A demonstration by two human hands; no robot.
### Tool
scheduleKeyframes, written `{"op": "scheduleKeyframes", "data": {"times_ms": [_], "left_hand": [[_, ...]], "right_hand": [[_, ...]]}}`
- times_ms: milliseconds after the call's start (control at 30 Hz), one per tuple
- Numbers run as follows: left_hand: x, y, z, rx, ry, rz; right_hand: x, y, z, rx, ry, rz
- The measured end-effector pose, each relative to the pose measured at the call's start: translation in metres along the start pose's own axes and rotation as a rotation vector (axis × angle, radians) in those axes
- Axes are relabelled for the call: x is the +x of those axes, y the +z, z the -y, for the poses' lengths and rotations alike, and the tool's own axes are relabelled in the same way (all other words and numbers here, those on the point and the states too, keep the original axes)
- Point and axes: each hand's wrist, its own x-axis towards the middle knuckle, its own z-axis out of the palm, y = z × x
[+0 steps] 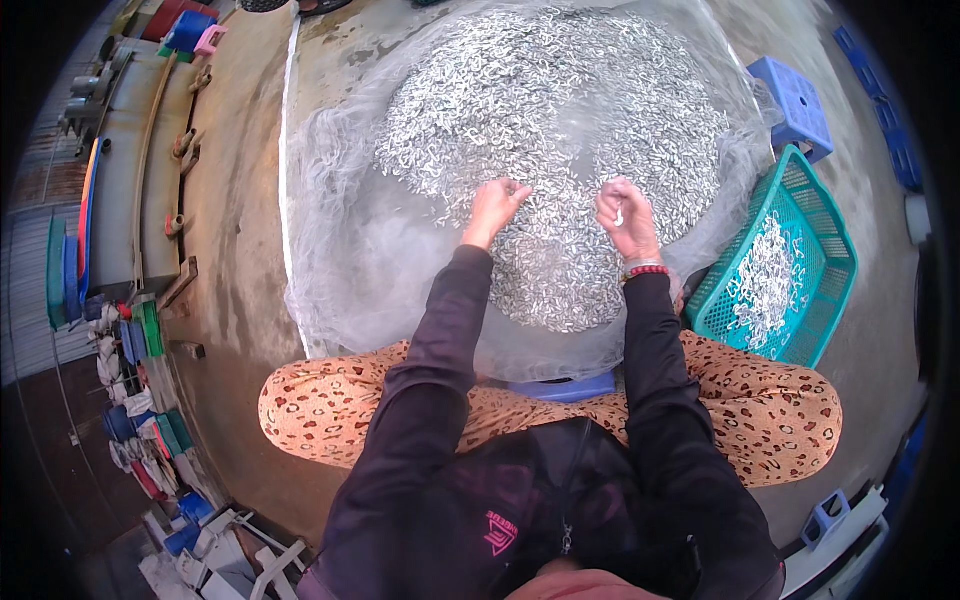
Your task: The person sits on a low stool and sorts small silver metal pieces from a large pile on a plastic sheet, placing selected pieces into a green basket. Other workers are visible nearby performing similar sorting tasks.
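Note:
A wide heap of small, curled, silvery-white fish (480, 95) is spread over a fine pale net (370, 255) in front of me. My left hand (495, 208) is over the near middle of the heap, thumb and fingertips pinched together; what they hold, if anything, is too small to make out. To its right, my right hand (628, 218) has its fingers curled in, with one small whitish fish (619, 216) showing at them. Beside my right knee stands a green plastic basket (835, 262) with a pile of similar small fish in it.
A blue plastic stool (793, 100) stands beyond the basket at the net's right edge. Another blue plastic piece (565, 388) shows beneath me. Along the left are a long tank-like trough (150, 170) and cluttered crates (150, 330). The floor (235, 230) is wet concrete.

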Motion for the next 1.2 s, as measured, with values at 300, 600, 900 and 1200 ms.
{"op": "scheduleKeyframes", "data": {"times_ms": [300,600,900,1200], "left_hand": [[0.012,0.027,-0.002,0.059,0.058,0.117],[-0.028,-0.021,-0.036,-0.772,-0.008,0.275],[-0.03,-0.026,-0.072,-1.019,0.027,0.288],[-0.031,-0.037,-0.084,-0.466,0.283,-0.052]], "right_hand": [[-0.018,0.054,0.04,0.228,-0.102,0.356],[0.0,0.035,0.014,-0.133,0.113,-0.064],[-0.005,0.041,-0.015,-0.458,0.17,-0.037],[-0.009,0.048,0.006,-0.444,0.069,-0.217]]}}
